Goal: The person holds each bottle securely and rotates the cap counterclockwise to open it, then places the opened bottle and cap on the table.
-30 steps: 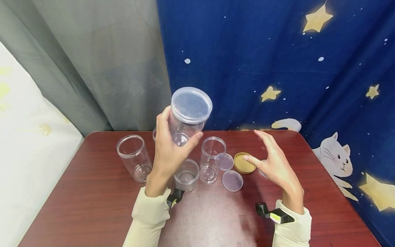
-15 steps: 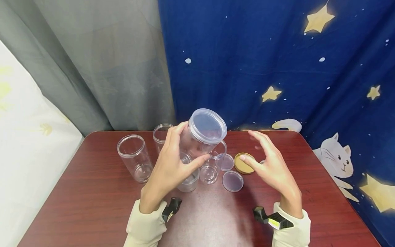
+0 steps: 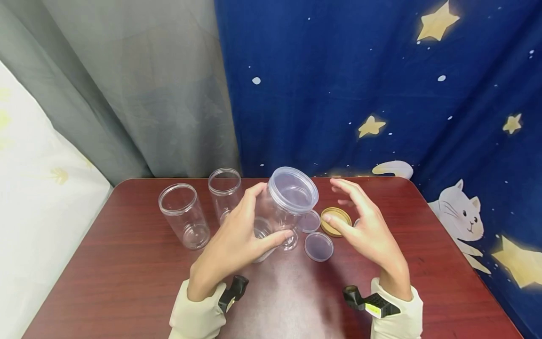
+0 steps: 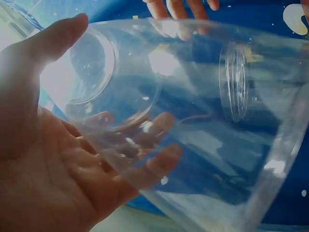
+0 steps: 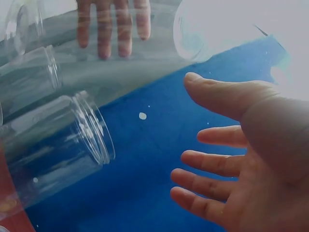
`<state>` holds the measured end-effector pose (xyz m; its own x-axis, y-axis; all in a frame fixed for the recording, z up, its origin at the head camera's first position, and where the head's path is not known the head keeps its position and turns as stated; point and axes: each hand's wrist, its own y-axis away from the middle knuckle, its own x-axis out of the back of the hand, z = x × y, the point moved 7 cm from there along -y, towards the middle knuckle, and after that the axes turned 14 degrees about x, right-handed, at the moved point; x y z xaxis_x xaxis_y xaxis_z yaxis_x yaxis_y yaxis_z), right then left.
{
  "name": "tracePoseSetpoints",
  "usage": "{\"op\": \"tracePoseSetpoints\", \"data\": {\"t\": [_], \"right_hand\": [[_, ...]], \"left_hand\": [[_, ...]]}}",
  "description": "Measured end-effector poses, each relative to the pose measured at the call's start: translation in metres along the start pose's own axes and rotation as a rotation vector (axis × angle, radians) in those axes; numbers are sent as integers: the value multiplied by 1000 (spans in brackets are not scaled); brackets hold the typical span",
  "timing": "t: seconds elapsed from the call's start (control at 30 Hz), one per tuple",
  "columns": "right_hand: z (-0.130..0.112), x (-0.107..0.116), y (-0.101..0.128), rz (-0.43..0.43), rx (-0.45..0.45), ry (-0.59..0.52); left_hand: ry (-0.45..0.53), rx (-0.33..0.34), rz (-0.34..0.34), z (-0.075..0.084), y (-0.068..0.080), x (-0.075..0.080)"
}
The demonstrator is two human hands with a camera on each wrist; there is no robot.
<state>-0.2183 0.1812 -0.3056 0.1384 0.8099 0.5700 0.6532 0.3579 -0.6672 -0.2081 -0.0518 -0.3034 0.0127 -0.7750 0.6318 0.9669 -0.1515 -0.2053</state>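
Note:
My left hand [image 3: 235,245] grips a clear plastic jar [image 3: 277,219] around its side, fingers on the far side and thumb on the near side. A translucent lid [image 3: 293,190] sits on the jar's upper end, and the jar tilts to the right above the table. In the left wrist view the jar wall [image 4: 203,145] fills much of the picture, with fingers [image 4: 164,159] showing through it. To the right of the jar, my right hand [image 3: 368,230] is raised with fingers spread, holding nothing. Its thumb overlaps a gold lid [image 3: 338,214] in the head view.
Two tall open jars, one at the left [image 3: 184,216] and one farther back [image 3: 224,188], stand on the red-brown table [image 3: 127,273]. Behind the held jar are a short jar [image 3: 261,228] and another jar [image 3: 289,242]. Clear lids [image 3: 319,246] lie right of them.
My left hand has brought the lidded jar down and to the right, tilting it more toward the right hand. The right hand has shifted slightly left and stays spread.

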Motion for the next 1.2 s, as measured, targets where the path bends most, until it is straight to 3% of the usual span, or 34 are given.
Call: {"op": "tracePoseSetpoints", "data": {"t": [0.4, 0.57, 0.77, 1.0, 1.2], "right_hand": [[-5, -7, -1, -30, 41, -199], [-7, -10, -2, -53, 47, -295], [-14, -15, -3, -75, 70, -408], [-19, -22, -3, -89, 84, -391], [-23, -24, -4, -101, 98, -336]], "left_hand": [[44, -23, -126, 0, -1, -17], [13, -38, -156, 0, 0, -23], [-34, -9, -193, -3, 0, -32], [-75, 3, -198, -4, -1, -36], [-95, -30, -216, 0, 1, -42]]}}
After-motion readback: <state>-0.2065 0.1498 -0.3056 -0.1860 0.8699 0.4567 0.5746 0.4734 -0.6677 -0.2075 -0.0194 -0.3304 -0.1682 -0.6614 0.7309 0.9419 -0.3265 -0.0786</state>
